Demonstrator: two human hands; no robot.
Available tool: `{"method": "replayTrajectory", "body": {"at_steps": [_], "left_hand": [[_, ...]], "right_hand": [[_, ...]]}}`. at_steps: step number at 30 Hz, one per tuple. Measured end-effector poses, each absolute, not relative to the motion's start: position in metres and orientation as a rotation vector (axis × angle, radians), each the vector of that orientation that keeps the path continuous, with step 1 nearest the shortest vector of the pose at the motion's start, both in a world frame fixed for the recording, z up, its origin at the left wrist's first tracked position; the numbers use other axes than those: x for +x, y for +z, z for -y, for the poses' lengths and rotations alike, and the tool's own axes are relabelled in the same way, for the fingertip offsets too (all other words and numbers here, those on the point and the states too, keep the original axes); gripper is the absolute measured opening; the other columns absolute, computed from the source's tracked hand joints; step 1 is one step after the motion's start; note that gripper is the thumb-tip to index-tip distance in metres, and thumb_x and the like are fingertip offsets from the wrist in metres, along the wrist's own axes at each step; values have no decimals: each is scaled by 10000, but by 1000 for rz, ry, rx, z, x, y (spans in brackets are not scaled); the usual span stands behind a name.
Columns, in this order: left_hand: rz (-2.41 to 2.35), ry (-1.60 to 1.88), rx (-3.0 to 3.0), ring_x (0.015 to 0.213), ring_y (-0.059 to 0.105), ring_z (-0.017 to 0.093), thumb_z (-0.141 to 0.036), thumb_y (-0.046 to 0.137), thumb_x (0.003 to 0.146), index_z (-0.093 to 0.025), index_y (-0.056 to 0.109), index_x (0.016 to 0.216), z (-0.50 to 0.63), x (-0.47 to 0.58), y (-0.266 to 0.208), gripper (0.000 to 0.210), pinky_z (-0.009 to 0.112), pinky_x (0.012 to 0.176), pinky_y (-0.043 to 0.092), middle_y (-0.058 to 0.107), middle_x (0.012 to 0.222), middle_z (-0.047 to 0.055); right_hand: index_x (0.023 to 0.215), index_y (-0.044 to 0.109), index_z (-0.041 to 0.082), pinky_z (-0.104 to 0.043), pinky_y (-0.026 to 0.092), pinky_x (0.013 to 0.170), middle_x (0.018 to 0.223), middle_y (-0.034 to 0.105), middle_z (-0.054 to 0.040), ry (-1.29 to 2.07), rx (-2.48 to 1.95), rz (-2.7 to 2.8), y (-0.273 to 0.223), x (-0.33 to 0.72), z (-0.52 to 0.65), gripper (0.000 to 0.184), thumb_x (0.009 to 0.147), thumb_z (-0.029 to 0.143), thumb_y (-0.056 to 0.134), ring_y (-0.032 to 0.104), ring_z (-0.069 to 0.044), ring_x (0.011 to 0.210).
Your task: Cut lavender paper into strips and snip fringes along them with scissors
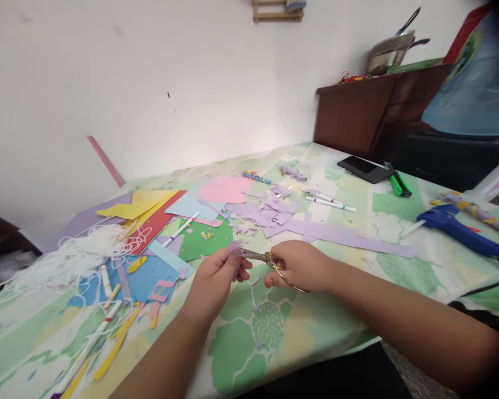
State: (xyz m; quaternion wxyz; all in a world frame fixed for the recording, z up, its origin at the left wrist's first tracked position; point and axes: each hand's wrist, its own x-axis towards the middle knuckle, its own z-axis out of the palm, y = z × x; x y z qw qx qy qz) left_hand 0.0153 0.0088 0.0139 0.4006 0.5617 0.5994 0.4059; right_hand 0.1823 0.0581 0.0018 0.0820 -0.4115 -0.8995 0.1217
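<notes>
Between the thumb and fingers of my left hand is a small piece of purple paper, its top edge cut into a fringe. My right hand is wrapped round the gold handles of a pair of scissors. The scissor blades point left and reach the purple paper; whether they are parted I cannot tell. Just beyond my hands lie a heap of cut purple paper pieces and a long purple paper strip.
White string lies tangled at the left among coloured sheets and marker pens. A blue glue gun with a cord, a green box cutter and a black phone lie at the right. A dark red cabinet stands behind.
</notes>
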Motion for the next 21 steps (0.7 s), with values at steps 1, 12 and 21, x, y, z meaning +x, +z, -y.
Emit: {"method": "replayTrajectory", "body": {"at_steps": [1, 12, 21], "left_hand": [[-1515, 1032, 1420, 534, 488, 100, -346, 376, 724, -174, 535, 645, -9, 15, 13, 248, 219, 551, 360, 538, 540, -15], [-1551, 964, 1410, 505, 500, 82, -289, 404, 713, -161, 532, 649, -10, 21, 9, 192, 194, 501, 361, 558, 530, -19], [-1541, 989, 1364, 481, 503, 72, -300, 430, 695, -155, 536, 606, -10, 20, 9, 200, 177, 479, 362, 574, 530, -13]], "right_hand": [[622, 496, 179, -204, 224, 418, 565, 507, -11, 365, -1242, 2693, 1, 182, -58, 543, 580, 683, 300, 402, -101, 477], [581, 488, 179, -206, 210, 409, 543, 501, -11, 283, -1234, 2704, -6, 180, -60, 558, 582, 692, 270, 388, -95, 460], [540, 482, 177, -207, 200, 402, 487, 478, 1, 322, -1265, 2680, -8, 178, -63, 548, 568, 693, 299, 365, -89, 433]]}}
